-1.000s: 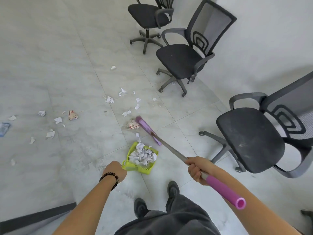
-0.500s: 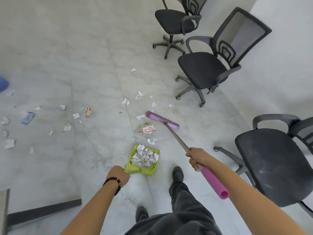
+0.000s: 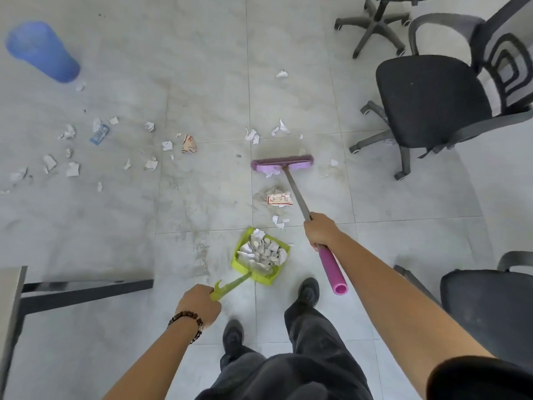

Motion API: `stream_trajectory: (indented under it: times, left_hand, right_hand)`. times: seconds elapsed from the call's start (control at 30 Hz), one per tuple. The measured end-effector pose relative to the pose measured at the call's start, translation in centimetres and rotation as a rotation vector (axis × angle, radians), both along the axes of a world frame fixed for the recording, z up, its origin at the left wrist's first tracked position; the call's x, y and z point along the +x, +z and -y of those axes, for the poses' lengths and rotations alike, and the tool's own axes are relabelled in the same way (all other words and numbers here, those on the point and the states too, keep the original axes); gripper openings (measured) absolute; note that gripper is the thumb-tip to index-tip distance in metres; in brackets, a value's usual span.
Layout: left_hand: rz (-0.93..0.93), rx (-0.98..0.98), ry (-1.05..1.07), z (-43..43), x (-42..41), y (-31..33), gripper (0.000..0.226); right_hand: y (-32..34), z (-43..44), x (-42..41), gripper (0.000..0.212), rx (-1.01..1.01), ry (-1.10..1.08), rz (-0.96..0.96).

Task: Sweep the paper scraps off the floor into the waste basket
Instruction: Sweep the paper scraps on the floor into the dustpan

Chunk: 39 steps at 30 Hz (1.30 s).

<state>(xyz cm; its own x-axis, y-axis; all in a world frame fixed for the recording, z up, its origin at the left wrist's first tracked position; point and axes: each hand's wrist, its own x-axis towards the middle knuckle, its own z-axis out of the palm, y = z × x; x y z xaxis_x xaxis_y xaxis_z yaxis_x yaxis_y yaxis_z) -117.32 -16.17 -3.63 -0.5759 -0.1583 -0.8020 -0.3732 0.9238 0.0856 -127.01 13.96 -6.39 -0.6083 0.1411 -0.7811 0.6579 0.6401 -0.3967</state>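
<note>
Swung round since the earlier frame, our purple plastic broom head [image 3: 282, 164] now lies level across the centre of the frame, with one white scrap touching its near edge. White torn paper scraps [image 3: 72, 168] lie scattered over the grey tiled floor [image 3: 202, 82], mostly at left centre. A red-printed crumpled scrap [image 3: 279, 198] sits between the broom head and the lime-green plastic dustpan [image 3: 241, 265], which is heaped with scraps. Our left hand [image 3: 199, 306] clenches the dustpan's handle. Our right hand [image 3: 320, 230] grasps the broom's shaft where grey metal meets pink grip. A blue plastic waste basket [image 3: 43, 50] shows at upper left, well apart. Black mesh-backed office chairs [image 3: 432, 102] stand along the right.
</note>
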Motion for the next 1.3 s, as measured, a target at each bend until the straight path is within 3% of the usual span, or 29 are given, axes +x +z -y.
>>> stream_trajectory:
  times: [0.17,0.33,0.4,0.47,0.63,0.73,0.87,1.0,1.17,1.3]
  left_hand:
    - [0.004,-0.027,-0.010,0.2,-0.2,0.1,0.022]
    - [0.004,-0.017,-0.040,0.5,0.1,0.1,0.019]
    - [0.011,0.001,-0.045,0.8,0.1,0.3,0.017]
    - [0.010,0.027,-0.050,1.0,0.2,0.8,0.017]
    - [-0.022,0.105,-0.110,2.2,0.9,1.6,0.021]
    - [-0.029,0.147,-0.157,3.5,1.6,2.1,0.025]
    - [-0.017,0.135,-0.207,5.0,2.1,2.0,0.025]
    - [-0.031,0.131,-0.187,5.3,2.6,1.6,0.028]
    - [-0.059,0.098,-0.167,4.5,3.8,0.6,0.024]
    - [-0.066,0.071,-0.151,4.4,3.6,0.2,0.025]
  right_hand:
    - [-0.9,0.5,1.2,0.010,0.025,0.143,0.081]
    - [0.0,0.8,9.7,0.019,-0.049,0.011,0.153]
    - [0.9,0.8,13.7,0.005,-0.027,-0.002,0.255]
    - [1.8,1.1,17.0,0.021,0.000,-0.005,0.334]
    - [3.0,3.1,22.6,0.002,-0.058,-0.172,0.234]
    - [3.9,5.1,25.2,0.008,-0.110,-0.328,0.169]
    - [5.3,7.2,25.6,0.009,-0.184,-0.653,0.103]
    - [5.5,7.5,23.5,0.016,-0.209,-0.807,0.085]
    - [3.4,6.0,19.9,0.027,-0.113,-0.764,0.130]
    - [2.0,5.9,18.0,0.034,0.013,-0.553,0.091]
